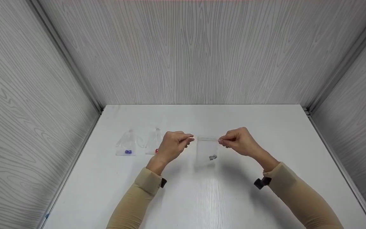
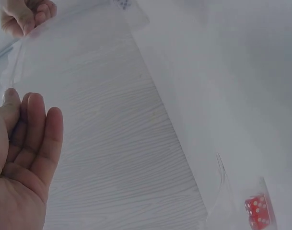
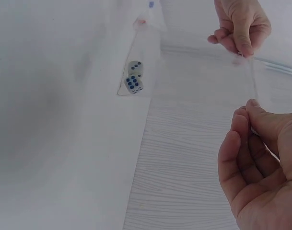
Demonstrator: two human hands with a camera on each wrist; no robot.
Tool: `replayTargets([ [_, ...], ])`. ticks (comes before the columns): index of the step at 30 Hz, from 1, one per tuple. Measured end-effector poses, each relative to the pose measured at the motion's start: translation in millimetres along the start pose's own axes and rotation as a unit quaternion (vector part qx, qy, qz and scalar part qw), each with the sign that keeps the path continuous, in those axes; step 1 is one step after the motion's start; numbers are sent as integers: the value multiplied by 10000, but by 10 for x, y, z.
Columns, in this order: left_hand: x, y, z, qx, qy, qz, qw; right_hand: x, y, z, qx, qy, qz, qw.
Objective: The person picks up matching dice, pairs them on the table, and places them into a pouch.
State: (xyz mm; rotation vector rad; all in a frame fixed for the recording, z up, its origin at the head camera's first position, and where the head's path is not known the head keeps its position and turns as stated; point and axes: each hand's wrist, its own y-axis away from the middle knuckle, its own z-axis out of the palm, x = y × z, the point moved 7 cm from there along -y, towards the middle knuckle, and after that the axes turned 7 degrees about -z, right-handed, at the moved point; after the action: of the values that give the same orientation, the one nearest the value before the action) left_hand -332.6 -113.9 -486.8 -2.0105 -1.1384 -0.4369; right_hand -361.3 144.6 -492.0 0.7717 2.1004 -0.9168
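A small clear bag [image 1: 205, 148] is stretched by its top edge between the two hands, hanging upright over the table. My left hand [image 1: 174, 143] pinches one end of that edge between thumb and finger. At the opposite end, my right hand [image 1: 239, 141] does the same. Two white dice with blue dots [image 3: 134, 82] lie together in a bottom corner of the bag, on the right-hand side. In both wrist views the other fingers of each hand curve loosely beside the pinch.
To the left on the white table [image 1: 218, 197] lie two more clear bags. One bag [image 1: 129, 138] contains blue dice [image 1: 128, 152]; the other bag [image 1: 153, 138] contains red dice [image 2: 257, 212], partly behind the left hand in the head view. Grey wood-grain panels [image 1: 183, 54] enclose the table.
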Motion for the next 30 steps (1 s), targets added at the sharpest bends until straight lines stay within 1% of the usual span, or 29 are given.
replayTargets([
  [6, -156, 22, -205, 331, 3, -252, 9991, 20, 39, -144, 17, 12, -103, 9999],
  [11, -258, 60, -315, 379, -121, -449, 9982, -8, 87, -230, -88, -5, -246, 9997],
  [13, -277, 76, -343, 372, -162, -498, 9979, -41, 98, -212, -195, -11, -341, 9992],
  [16, -286, 90, -394, 427, -252, -567, 9972, -97, 98, -133, -390, -41, -489, 9980],
  [18, -300, 93, -433, 502, -293, -661, 9961, -123, 87, -73, -453, -137, -483, 9977],
  [20, -330, 97, -461, 548, -297, -801, 9948, -123, 68, -20, -446, -222, -367, 9981],
  [23, -418, 116, -447, 528, -283, -1121, 9919, -48, 26, 64, -348, -284, 22, 9990],
  [27, -576, 168, -337, 368, -333, -1587, 9861, 167, -19, 228, -355, -161, 625, 9973],
  [30, -667, 195, -233, 238, -390, -1811, 9824, 333, -46, 354, -380, -70, 939, 9948],
])
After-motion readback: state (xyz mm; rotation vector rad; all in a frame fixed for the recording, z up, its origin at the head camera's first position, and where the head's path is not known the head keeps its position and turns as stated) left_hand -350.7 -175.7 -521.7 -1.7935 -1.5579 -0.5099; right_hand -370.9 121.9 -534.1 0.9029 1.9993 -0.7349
